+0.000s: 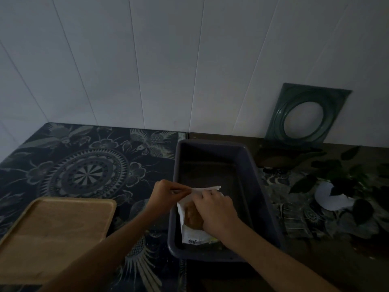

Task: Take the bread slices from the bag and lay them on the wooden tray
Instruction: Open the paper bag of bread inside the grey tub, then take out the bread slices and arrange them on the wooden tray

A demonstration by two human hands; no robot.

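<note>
A white plastic bread bag lies in a dark grey tub, with brown bread slices showing through it. My left hand pinches the bag's open edge at its far end. Over the bag's middle lies my right hand, fingers at the opening; it hides part of the bread. The wooden tray sits bare at the lower left, apart from the tub.
A dark patterned cloth covers the table. At the right lie dark leaves and a white pot piece. A green frame with a round hole leans on the white wall behind.
</note>
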